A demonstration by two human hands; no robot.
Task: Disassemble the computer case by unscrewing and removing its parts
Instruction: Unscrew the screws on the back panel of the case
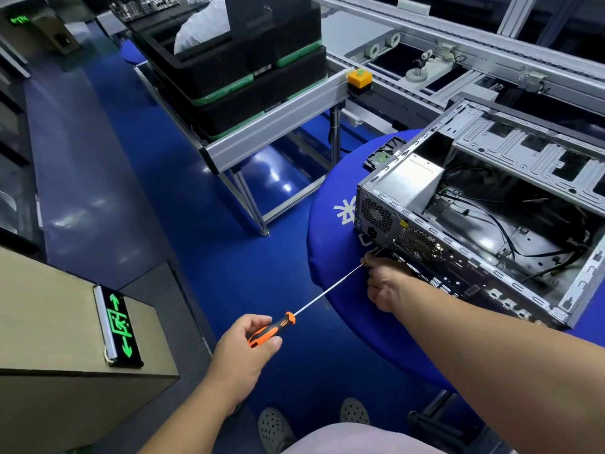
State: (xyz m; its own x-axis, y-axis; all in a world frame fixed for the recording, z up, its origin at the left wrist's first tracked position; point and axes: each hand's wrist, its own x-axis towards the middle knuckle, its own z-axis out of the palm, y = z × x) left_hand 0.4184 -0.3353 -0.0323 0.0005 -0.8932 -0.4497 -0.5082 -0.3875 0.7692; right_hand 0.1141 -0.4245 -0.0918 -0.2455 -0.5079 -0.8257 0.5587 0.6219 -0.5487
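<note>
An open grey computer case lies on its side on a round blue-covered table, rear panel toward me, power supply and black cables inside. My left hand grips the orange-and-black handle of a long screwdriver. Its thin shaft runs up right to the case's rear lower-left corner. My right hand is at that corner, fingers curled around the shaft's tip; the tip and any screw are hidden behind the fingers.
A conveyor frame carrying stacked black trays with green edges stands behind on the left, a yellow button box on its rail. A cardboard box with a green exit sign sits low left. Blue floor lies between. My shoes show below.
</note>
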